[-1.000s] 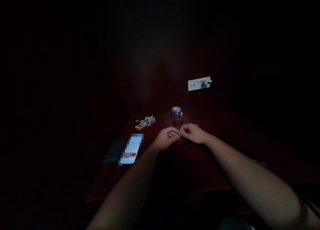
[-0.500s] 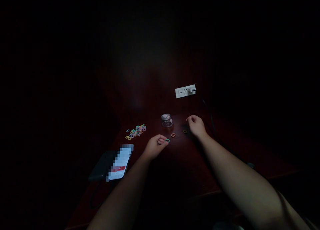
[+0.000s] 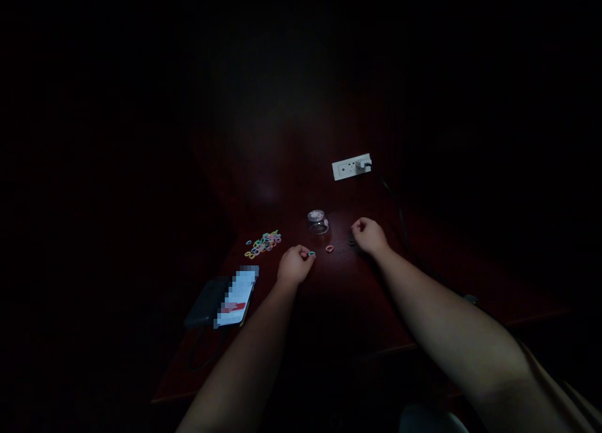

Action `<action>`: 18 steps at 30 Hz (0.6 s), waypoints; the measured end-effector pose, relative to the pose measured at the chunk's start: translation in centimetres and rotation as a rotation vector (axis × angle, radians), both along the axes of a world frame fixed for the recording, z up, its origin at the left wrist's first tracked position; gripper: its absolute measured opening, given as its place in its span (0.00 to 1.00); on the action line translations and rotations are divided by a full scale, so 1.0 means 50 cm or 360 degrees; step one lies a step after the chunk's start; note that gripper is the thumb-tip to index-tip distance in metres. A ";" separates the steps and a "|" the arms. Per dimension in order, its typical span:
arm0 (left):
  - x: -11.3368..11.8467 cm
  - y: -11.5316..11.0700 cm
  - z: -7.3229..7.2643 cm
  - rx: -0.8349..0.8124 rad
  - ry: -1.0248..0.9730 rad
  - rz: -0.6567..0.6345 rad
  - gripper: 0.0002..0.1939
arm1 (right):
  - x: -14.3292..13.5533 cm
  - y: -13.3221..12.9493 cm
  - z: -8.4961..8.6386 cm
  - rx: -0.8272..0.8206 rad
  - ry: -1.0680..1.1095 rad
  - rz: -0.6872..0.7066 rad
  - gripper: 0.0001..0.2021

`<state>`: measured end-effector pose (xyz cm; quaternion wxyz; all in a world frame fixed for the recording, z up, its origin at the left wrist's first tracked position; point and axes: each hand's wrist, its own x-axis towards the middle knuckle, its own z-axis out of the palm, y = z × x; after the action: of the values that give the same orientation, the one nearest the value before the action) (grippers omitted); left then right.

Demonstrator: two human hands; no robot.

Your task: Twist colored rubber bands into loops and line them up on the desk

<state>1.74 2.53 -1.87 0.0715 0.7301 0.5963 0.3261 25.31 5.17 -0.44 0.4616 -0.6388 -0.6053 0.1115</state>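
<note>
Whether the right grip (image 3: 369,236) holds anything is hidden

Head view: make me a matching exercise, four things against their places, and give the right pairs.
Things
1. Smartphone
2. Green hair tie
3. White plug
4. Pink hair tie

Places
A. On the table, between the left hand and right hand
B. In the wall socket
C. Left of the left hand, screen lit
D. Held in the left hand

Pairs: 1-C, 2-D, 3-B, 4-A
</note>
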 end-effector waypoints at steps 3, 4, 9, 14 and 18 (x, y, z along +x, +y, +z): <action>0.008 -0.008 0.009 0.0063 0.0137 0.0088 0.13 | -0.026 -0.021 0.000 0.0029 -0.0354 0.0281 0.11; 0.011 -0.014 0.013 0.0084 0.0173 0.0097 0.14 | -0.038 -0.031 0.001 0.0016 -0.0478 0.0375 0.13; 0.018 -0.052 0.022 0.0074 0.0360 -0.0093 0.22 | -0.099 -0.085 -0.008 -0.0275 -0.0941 0.0638 0.29; 0.017 -0.067 0.012 -0.0188 0.0493 -0.0208 0.30 | -0.113 -0.093 -0.021 -0.0547 -0.1088 0.0573 0.35; 0.021 -0.067 0.013 -0.0261 0.0515 -0.0219 0.30 | -0.107 -0.085 -0.027 -0.0603 -0.1100 0.0562 0.36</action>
<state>2.82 -0.81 -1.23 0.0561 0.8038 0.5731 0.1491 19.99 0.94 -1.82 0.0803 -0.5988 -0.7931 0.0774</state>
